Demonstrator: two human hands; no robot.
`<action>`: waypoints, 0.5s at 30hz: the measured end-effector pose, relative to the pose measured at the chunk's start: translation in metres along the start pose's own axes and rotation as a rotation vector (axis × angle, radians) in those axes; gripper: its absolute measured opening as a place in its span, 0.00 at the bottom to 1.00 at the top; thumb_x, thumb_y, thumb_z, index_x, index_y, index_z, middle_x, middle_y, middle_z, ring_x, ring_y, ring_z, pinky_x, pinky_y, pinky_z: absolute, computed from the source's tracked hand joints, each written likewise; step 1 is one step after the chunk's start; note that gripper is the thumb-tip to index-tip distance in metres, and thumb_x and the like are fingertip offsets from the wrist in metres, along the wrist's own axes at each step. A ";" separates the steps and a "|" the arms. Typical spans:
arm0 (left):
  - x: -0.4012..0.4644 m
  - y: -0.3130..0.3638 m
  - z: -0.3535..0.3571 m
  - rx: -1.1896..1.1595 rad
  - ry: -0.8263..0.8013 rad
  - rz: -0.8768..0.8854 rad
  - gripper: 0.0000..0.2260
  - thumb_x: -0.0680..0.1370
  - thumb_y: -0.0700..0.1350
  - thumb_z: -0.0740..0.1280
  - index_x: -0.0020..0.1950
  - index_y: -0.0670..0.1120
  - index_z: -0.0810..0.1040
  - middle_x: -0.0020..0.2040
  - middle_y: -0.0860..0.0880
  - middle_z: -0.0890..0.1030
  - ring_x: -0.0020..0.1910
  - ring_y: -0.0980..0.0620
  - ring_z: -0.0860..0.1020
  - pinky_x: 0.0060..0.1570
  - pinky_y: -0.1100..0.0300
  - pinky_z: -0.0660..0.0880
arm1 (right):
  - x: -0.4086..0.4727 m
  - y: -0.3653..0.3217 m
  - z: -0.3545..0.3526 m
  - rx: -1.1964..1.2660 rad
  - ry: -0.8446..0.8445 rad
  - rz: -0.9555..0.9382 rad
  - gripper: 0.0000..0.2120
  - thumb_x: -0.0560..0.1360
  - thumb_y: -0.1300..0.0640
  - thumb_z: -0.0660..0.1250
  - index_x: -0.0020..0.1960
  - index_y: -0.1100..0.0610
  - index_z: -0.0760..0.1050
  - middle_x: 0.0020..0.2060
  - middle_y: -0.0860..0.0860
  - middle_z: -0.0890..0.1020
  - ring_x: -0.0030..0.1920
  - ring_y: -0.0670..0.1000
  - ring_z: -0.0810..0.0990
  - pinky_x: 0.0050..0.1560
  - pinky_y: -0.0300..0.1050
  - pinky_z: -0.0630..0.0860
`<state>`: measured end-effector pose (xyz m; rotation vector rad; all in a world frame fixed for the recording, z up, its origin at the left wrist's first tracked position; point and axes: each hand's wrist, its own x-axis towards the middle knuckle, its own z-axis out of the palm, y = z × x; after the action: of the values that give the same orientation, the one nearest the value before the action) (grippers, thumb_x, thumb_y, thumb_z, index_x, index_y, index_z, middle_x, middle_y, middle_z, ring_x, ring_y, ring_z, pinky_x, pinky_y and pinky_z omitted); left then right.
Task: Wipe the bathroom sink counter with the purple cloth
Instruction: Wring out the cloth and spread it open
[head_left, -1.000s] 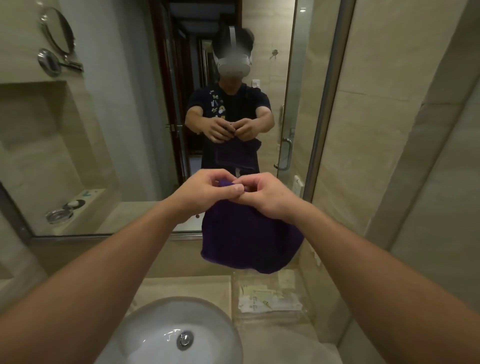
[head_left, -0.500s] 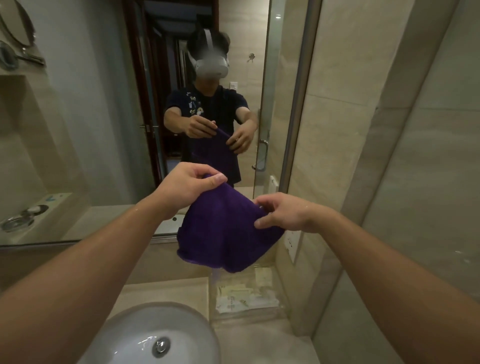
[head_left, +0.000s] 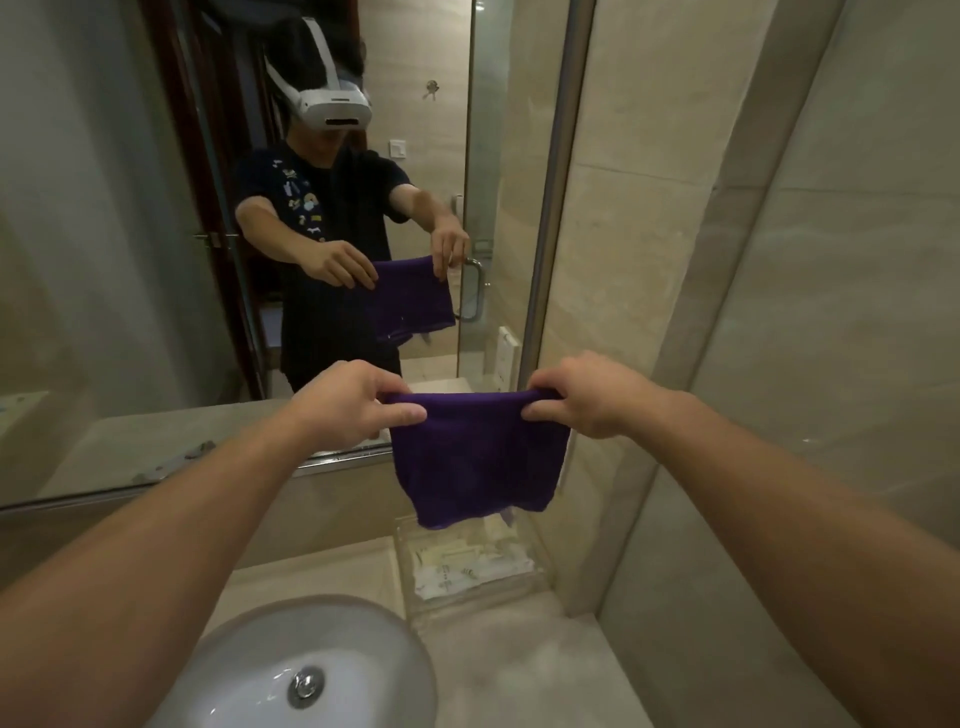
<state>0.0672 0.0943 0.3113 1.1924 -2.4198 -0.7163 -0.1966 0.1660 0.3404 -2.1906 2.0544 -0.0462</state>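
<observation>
Head view, nearest first: the white sink (head_left: 291, 670) sits at bottom left, with the beige counter (head_left: 519, 660) running right toward a clear tray (head_left: 535, 551) of paper packets against the wall. Above the tray we hold the purple cloth (head_left: 475, 457) in the air. Our left hand (head_left: 348, 402) pinches its top left corner and our right hand (head_left: 582, 395) pinches the top right, fingers curled closed on the fabric. The top edge runs level, left to right between the hands; the rest hangs straight down, clear of the counter. Neither hand looks nearer to the counter. Half a second ago the cloth drooped bunched between hands held closer together; now they have spread apart and it is pulled flat. Behind, the mirror (head_left: 130, 260) repeats the pose.
</observation>
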 end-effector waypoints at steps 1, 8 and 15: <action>-0.001 -0.003 0.003 -0.001 -0.010 0.001 0.04 0.79 0.52 0.68 0.50 0.54 0.81 0.39 0.54 0.82 0.36 0.57 0.80 0.39 0.62 0.76 | -0.001 -0.001 0.002 -0.003 -0.016 0.017 0.10 0.81 0.44 0.64 0.55 0.47 0.79 0.41 0.44 0.81 0.41 0.44 0.80 0.41 0.42 0.75; 0.000 -0.047 0.047 -0.364 -0.129 -0.134 0.05 0.79 0.47 0.69 0.49 0.47 0.82 0.38 0.46 0.85 0.34 0.48 0.84 0.35 0.55 0.80 | 0.001 0.003 0.043 0.407 -0.233 0.167 0.04 0.81 0.55 0.66 0.53 0.54 0.78 0.41 0.56 0.84 0.31 0.51 0.85 0.30 0.42 0.79; 0.024 -0.087 0.120 -0.656 -0.136 -0.433 0.06 0.78 0.44 0.72 0.50 0.41 0.82 0.42 0.43 0.84 0.38 0.46 0.84 0.35 0.58 0.80 | 0.056 0.026 0.121 0.509 -0.228 0.424 0.02 0.78 0.62 0.69 0.48 0.57 0.81 0.42 0.55 0.82 0.39 0.53 0.83 0.38 0.44 0.84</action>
<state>0.0464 0.0639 0.1660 1.3949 -1.7721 -1.6067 -0.2046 0.1180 0.2131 -1.3796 2.0459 -0.2332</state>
